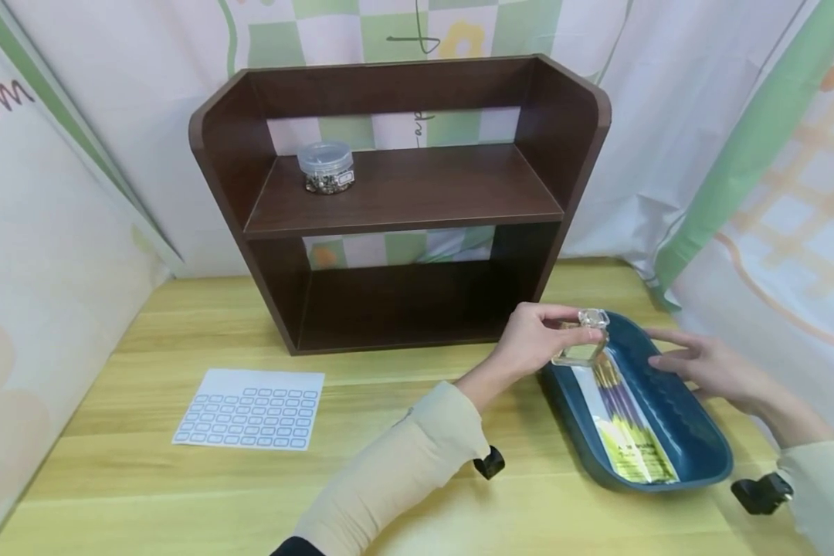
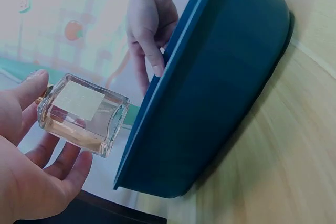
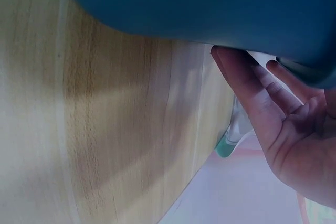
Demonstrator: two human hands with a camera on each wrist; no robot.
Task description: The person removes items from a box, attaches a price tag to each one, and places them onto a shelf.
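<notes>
My left hand (image 1: 531,336) holds a clear square glass perfume bottle (image 1: 578,349) by its cap end, over the left rim of a dark blue plastic basin (image 1: 695,432). In the left wrist view the bottle (image 2: 84,111) lies sideways, with a pale label and some amber liquid low inside. My right hand (image 1: 716,367) rests loosely at the basin's right rim, its thumb over the edge. Seen from the right wrist, its fingers (image 3: 247,85) are fairly straight against the outer wall. Inside the basin lies a clear-and-yellow packet of thin paintbrushes (image 1: 625,417).
A dark brown two-tier shelf (image 1: 403,189) stands at the back of the wooden table (image 1: 146,494). On its upper tier is a clear lidded jar (image 1: 327,167) of small metallic pieces. A sheet of blue-framed labels (image 1: 250,409) lies at left. Printed curtains (image 1: 674,116) surround the table.
</notes>
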